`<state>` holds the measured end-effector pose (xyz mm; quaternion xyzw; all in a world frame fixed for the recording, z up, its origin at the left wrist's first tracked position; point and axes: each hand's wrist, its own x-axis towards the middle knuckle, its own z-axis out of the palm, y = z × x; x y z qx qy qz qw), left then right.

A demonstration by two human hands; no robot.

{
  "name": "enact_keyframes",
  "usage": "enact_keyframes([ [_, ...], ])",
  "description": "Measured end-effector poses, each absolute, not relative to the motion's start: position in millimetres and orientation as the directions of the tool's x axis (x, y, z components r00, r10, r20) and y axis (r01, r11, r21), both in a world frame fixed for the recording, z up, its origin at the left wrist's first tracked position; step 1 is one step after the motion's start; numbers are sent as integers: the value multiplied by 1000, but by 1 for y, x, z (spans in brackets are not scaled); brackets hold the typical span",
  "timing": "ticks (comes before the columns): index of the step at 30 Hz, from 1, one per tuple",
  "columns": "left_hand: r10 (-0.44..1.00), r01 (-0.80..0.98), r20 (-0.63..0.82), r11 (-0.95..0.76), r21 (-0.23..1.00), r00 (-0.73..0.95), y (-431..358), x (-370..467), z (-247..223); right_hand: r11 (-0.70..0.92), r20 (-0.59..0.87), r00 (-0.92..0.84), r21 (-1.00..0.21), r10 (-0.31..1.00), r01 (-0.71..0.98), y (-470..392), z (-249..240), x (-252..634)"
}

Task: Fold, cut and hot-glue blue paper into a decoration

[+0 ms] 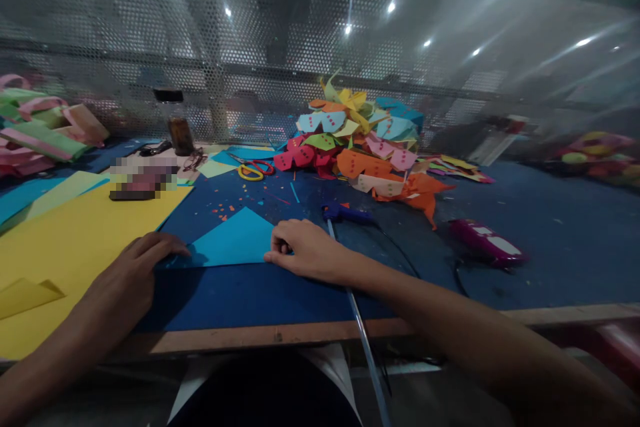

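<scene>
A sheet of blue paper (240,240), folded to a triangle, lies on the blue table just ahead of me with its point facing away. My left hand (143,263) has its fingers together on the left corner of the paper. At the right corner, my right hand (305,247) is curled, thumb and index finger closed on the paper edge; the palm hides that corner. A dark blue glue gun (350,213) lies just beyond my right hand, and a long clear glue stick (364,340) runs from it under my right forearm past the table edge.
Large yellow sheets (65,247) lie at left, bearing a blurred-out object (143,177). Behind are scissors (253,170), paper scraps (225,210), a lidded jar (180,123) and a heap of coloured paper shapes (360,147). A purple corded device (485,243) sits at right.
</scene>
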<state>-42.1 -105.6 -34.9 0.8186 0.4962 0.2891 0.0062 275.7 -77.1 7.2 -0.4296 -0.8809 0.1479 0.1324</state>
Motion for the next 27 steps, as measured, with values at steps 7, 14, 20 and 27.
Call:
enact_keyframes([
  [7,637,667,493,-731,143,592,-122,5,-38,583,114,-587,-370,801,723,-77,8,275],
  [14,644,690,400,-723,37,652,-125,22,-53,610,122,-611,-352,782,710,-78,8,276],
  [20,646,709,391,-705,-24,656,-128,24,-51,599,91,-610,-345,787,722,-79,12,275],
  [27,657,730,401,-682,-43,638,-131,30,-51,589,58,-605,-319,794,743,-81,16,277],
])
